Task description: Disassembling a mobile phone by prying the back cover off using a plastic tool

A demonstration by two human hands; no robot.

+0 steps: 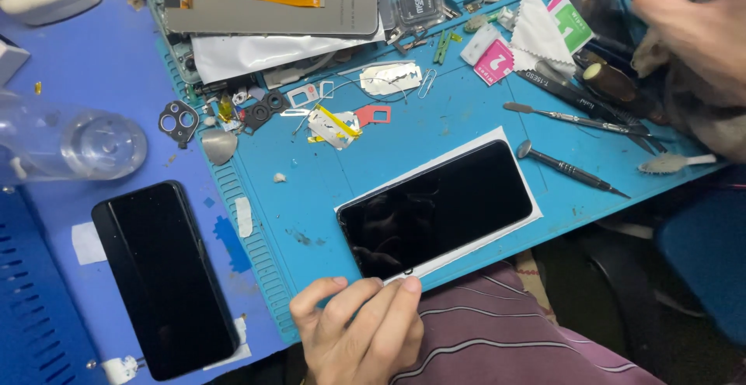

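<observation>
While our left hand (pixel 357 330) pinches the phone (pixel 437 208) at the mat's (pixel 466 121) near edge, keep it flat; right hand (pixel 691 20) possibly grips cloth (pixel 699 97), far corner.

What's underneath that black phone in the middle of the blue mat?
A white sheet lies under the phone, its edges showing around it. The blue mat beneath is covered there.

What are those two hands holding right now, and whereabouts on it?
The left hand pinches the near edge of the black phone on the blue mat. The right hand grips a cloth at the mat's far corner.
</observation>
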